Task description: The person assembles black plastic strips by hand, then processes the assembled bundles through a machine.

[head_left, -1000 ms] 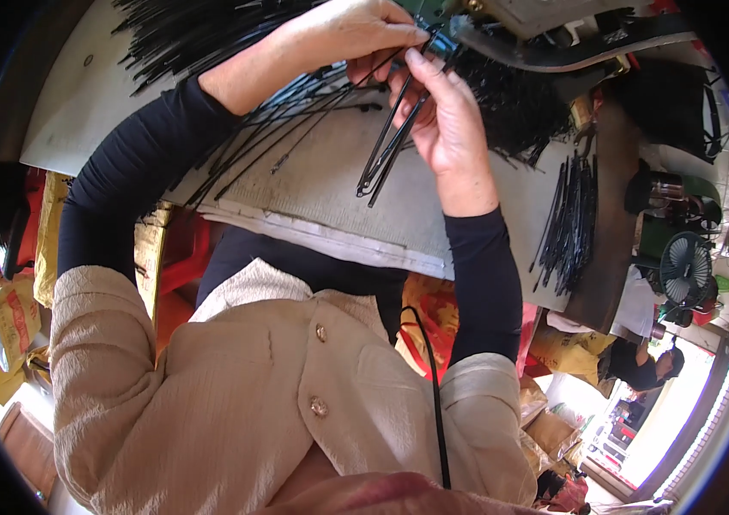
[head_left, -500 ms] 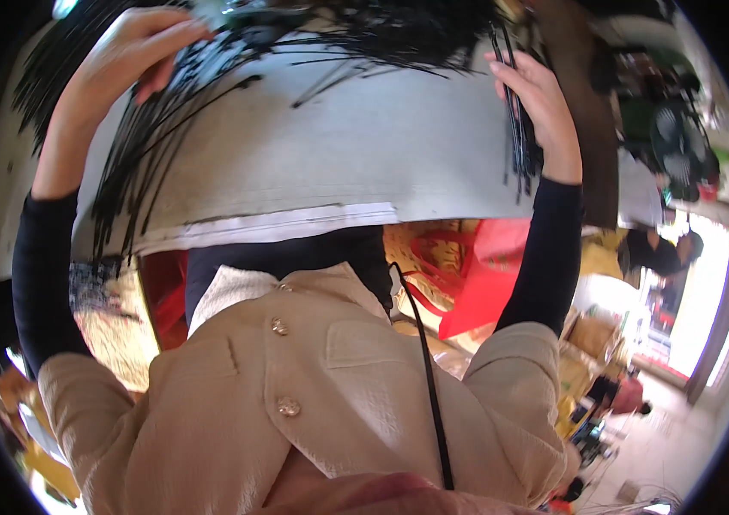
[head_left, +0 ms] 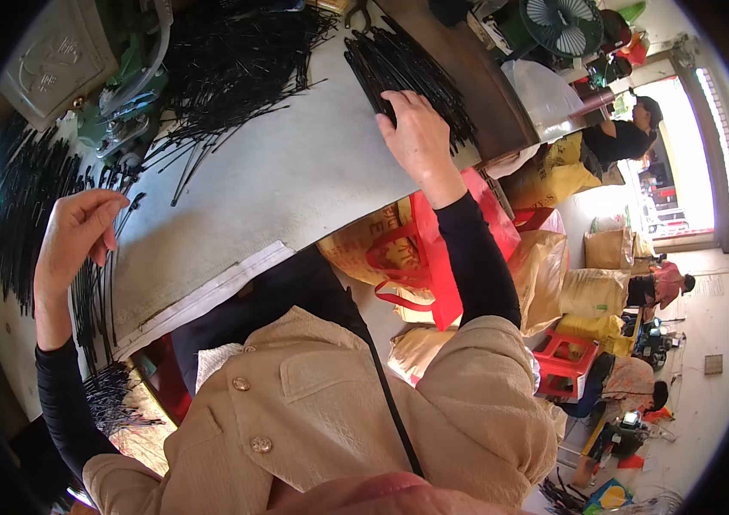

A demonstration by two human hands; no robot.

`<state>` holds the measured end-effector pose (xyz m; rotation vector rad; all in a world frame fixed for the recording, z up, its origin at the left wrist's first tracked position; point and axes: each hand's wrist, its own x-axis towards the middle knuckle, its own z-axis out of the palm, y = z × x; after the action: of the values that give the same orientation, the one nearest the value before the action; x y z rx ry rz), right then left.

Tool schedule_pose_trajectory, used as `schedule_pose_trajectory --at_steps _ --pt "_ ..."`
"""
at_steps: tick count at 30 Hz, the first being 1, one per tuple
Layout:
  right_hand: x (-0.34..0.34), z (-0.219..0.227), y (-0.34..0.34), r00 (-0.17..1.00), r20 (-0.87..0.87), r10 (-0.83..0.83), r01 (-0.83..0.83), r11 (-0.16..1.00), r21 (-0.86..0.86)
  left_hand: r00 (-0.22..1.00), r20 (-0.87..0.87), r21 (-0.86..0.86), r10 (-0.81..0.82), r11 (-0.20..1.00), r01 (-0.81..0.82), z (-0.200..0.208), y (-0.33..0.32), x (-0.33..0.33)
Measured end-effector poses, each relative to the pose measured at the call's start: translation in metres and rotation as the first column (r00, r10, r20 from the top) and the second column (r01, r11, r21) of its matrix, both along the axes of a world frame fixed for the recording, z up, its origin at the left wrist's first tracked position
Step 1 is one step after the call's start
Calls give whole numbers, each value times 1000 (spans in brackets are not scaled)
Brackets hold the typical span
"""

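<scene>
My right hand [head_left: 420, 142] lies with fingers stretched and thumb apart over the near end of a neat bundle of thin black strips [head_left: 403, 69], at the table's right side. On the left, my left hand [head_left: 81, 232] is curled in a pinch above more black strips [head_left: 25, 215]. Whether its fingertips hold a strip cannot be made out. Between the hands, farther back, spreads a large loose heap of the same strips [head_left: 240, 64], a few ends sticking out toward me. A small green machine [head_left: 115, 116] stands behind my left hand, beside the heap.
The pale tabletop [head_left: 235, 193] has a white strip [head_left: 201, 300] along its near edge. A pliers-like tool [head_left: 357, 14] lies at the back. To the right are a fan [head_left: 557, 24], a red bag [head_left: 446, 287], sacks [head_left: 596, 292], a red stool [head_left: 566, 365] and several people.
The view has turned. My right hand, which held a few upright black strips, has let them go and now rests over the bundle. My left hand's fingers have drawn together.
</scene>
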<state>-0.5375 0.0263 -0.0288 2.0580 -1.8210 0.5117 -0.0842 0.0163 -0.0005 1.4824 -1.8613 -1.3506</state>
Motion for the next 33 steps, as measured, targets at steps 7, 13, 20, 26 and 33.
schedule_pose_trajectory --at_steps 7,13,20,26,33 --pt "-26 -1 13 991 132 -31 43 995 -88 1000 1 29 -19 999 19 9 16 -6" --pt "-60 10 -29 985 171 -29 56 986 -158 998 2 51 -60 997 59 19 27 -20" --pt "-108 -6 -96 967 138 -213 190 968 161 996 -12 79 -88 993 89 21 39 -18" --pt "-89 34 -57 968 -30 -248 240 889 390 993 31 51 -118 992 116 23 40 -14" --pt "-20 17 -31 997 -48 -68 77 971 225 979 27 14 -204 979 204 24 36 -31"
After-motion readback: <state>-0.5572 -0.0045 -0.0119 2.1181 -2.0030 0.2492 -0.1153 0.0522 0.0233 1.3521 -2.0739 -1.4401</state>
